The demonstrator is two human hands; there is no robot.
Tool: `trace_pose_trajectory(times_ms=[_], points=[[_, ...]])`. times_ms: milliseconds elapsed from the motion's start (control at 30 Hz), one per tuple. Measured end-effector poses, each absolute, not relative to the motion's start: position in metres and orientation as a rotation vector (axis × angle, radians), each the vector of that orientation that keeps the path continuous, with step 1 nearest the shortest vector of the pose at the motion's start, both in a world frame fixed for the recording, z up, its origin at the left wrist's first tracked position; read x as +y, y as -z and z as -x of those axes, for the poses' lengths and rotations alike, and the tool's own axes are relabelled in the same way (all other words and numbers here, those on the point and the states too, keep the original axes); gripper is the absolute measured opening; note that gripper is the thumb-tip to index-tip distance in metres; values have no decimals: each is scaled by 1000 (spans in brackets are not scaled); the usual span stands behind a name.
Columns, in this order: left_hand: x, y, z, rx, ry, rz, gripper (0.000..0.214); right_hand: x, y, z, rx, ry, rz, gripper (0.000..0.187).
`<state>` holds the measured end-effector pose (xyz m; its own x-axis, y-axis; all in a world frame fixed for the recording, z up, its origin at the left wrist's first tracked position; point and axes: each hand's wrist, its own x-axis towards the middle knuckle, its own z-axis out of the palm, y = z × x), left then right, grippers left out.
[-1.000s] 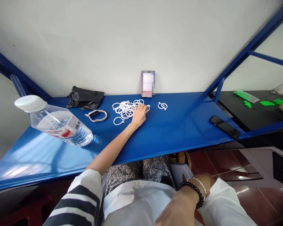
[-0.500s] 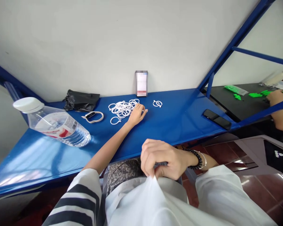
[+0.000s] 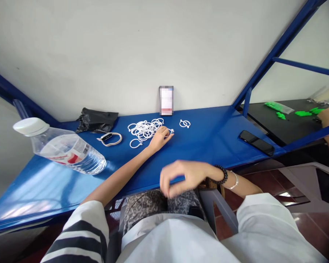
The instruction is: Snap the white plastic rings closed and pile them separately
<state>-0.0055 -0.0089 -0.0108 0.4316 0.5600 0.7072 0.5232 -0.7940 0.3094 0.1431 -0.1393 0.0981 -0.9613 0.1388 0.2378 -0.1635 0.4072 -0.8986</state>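
My left hand (image 3: 160, 138) rests on the right edge of a pile of white plastic rings (image 3: 144, 130), fingers lying bent over them and the thumb apart. A ring beside its fingertips is partly hidden by the hand. Over the table's front edge hovers my right hand (image 3: 181, 178), slightly blurred, with fingers curled and the fingertips meeting the thumb; nothing shows between them. Two overlapping white rings (image 3: 184, 124) lie right of the pile, and a single ring (image 3: 135, 143) sits at its front left. Below the right hand is my white shirt (image 3: 175, 237).
On the blue table (image 3: 208, 138) stand a water bottle (image 3: 71, 151) and a lit phone (image 3: 166, 101) against the wall. A black plastic bag (image 3: 97, 120), a watch (image 3: 110, 139) and a dark phone (image 3: 256, 142) lie there. Another person's hand (image 3: 328, 118) is near green pieces (image 3: 303, 113).
My right hand has let go of the shirt, which has dropped back down. My left hand stays at the ring pile. The view has shifted slightly.
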Motion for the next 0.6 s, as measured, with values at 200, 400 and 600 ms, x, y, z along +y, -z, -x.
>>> trace_pose_trajectory(times_ms=[200, 400, 600], points=[[-13, 10, 6, 947, -1337, -2668, 20, -24, -65, -168, -1894, -656, 804, 12], [-14, 9, 9, 1073, -1435, -2518, 15, 8, -19, -178, -2094, -699, 830, 17], [-16, 9, 11, 1168, -1415, -2424, 23, 0, -16, -177, -2039, -704, 913, 19]])
